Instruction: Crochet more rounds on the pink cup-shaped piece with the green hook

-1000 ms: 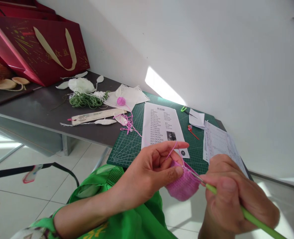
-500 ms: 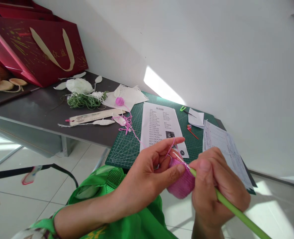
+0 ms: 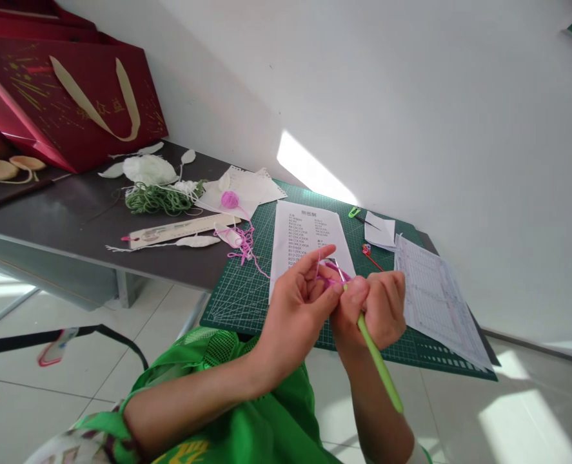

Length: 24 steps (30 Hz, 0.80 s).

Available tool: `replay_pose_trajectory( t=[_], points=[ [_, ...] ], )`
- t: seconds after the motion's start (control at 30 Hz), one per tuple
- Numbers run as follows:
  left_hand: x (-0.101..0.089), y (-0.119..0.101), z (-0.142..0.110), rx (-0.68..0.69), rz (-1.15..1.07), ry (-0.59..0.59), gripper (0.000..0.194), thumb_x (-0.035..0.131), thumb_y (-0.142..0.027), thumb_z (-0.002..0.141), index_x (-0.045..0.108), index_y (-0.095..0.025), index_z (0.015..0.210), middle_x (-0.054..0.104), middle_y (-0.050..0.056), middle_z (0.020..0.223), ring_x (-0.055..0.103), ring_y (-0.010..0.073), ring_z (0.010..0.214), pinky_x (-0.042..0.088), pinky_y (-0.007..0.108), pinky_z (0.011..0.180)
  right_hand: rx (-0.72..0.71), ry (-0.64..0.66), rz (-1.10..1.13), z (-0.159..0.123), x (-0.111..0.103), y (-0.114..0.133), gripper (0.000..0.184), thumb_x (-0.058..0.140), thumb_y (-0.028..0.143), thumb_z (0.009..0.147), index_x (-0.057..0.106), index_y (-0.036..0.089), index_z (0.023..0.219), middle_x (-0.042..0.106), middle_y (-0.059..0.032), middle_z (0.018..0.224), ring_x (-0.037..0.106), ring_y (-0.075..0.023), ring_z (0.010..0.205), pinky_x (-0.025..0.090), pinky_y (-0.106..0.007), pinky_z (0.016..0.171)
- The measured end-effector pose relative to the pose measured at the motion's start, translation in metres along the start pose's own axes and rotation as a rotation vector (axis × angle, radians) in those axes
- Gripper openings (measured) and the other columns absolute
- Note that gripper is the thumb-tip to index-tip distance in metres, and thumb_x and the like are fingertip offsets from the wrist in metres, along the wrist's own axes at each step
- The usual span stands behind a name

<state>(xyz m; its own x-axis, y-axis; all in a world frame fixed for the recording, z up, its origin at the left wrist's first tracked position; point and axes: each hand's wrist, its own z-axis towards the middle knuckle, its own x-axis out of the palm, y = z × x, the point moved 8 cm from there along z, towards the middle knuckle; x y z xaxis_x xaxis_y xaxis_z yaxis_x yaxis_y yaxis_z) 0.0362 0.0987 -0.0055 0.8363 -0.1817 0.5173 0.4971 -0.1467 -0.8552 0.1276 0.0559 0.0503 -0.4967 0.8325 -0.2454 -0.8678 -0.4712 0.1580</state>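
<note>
My left hand (image 3: 298, 306) is closed on a pink crochet piece (image 3: 333, 271), mostly hidden behind both hands. Its index finger is stretched out with a strand of pink yarn (image 3: 261, 270) over it, and that strand runs back to a tangle on the table. In my right hand (image 3: 373, 306) is a crochet hook (image 3: 380, 364) with a green handle; its metal tip lies at the edge of the pink piece. Both hands are close together above the front of a printed pattern sheet (image 3: 298, 232).
A green cutting mat (image 3: 240, 299) lies under the papers. Left of it are a ruler (image 3: 169, 232), a small pink yarn ball (image 3: 229, 200), green yarn (image 3: 157, 198) and white crocheted leaves. A red gift bag (image 3: 97, 96) stands at the back left; written sheets (image 3: 433, 296) lie right.
Both hands have moved up and away from me, the right also leftward. The right hand has turned, so the hook's handle points more steeply down, and the pink piece is now mostly covered.
</note>
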Motion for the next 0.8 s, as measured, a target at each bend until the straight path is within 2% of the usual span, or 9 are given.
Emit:
replay_pose_trajectory(
  t=[0.17,0.27,0.4,0.6,0.7,0.8],
  points=[
    [0.006,0.002,0.022,-0.204,-0.129,0.18,0.058,0.077,-0.019,0.074,0.057,-0.009,0.128,0.058,-0.004,0.072,0.049,0.0071,0.065,0.039,0.023,0.069,-0.046,-0.043,0.106,-0.004,0.008,-0.016,0.022,0.045,0.012,0.091,0.047,0.019,0.07,0.043,0.0007,0.062,0.04,-0.013,0.062,0.033,-0.029,0.057],
    [0.006,0.0,0.037,-0.259,-0.144,0.253,0.05,0.078,-0.013,0.07,0.065,-0.009,0.119,0.061,-0.003,0.072,0.052,0.0075,0.067,0.039,0.024,0.069,-0.005,-0.009,0.16,0.003,0.013,-0.028,0.022,0.048,0.013,0.09,0.047,0.019,0.069,0.043,0.0014,0.061,0.043,-0.0131,0.062,0.034,-0.029,0.058],
    [0.006,-0.001,0.062,-0.286,-0.092,0.335,0.039,0.077,-0.01,0.071,0.07,-0.009,0.109,0.063,-0.002,0.069,0.054,0.0076,0.066,0.039,0.025,0.071,0.107,0.101,0.226,0.013,0.031,-0.048,0.028,0.049,0.013,0.091,0.045,0.019,0.064,0.041,0.0029,0.06,0.041,-0.0111,0.06,0.033,-0.028,0.056],
    [-0.001,0.003,0.101,-0.27,0.007,0.371,0.046,0.077,-0.009,0.072,0.067,-0.01,0.116,0.063,-0.003,0.068,0.052,0.0076,0.063,0.037,0.025,0.064,0.341,0.201,0.333,0.009,0.067,-0.087,0.04,0.05,0.023,0.094,0.03,0.02,0.059,0.034,0.0059,0.058,0.034,-0.008,0.056,0.029,-0.026,0.055],
    [-0.008,0.011,0.116,-0.291,0.038,0.372,0.044,0.075,-0.008,0.074,0.066,-0.008,0.117,0.061,-0.004,0.066,0.052,0.0073,0.061,0.036,0.024,0.062,0.386,0.249,0.364,-0.001,0.085,-0.099,0.039,0.046,0.025,0.096,0.03,0.02,0.061,0.034,0.0062,0.059,0.033,-0.0076,0.055,0.029,-0.025,0.054],
    [-0.016,0.02,0.125,-0.326,0.044,0.364,0.045,0.075,-0.009,0.074,0.065,-0.006,0.118,0.064,-0.001,0.071,0.054,0.0077,0.063,0.036,0.023,0.062,0.415,0.297,0.391,-0.009,0.099,-0.106,0.04,0.046,0.027,0.096,0.03,0.02,0.061,0.032,0.0067,0.058,0.033,-0.007,0.054,0.028,-0.024,0.053]
  ],
)
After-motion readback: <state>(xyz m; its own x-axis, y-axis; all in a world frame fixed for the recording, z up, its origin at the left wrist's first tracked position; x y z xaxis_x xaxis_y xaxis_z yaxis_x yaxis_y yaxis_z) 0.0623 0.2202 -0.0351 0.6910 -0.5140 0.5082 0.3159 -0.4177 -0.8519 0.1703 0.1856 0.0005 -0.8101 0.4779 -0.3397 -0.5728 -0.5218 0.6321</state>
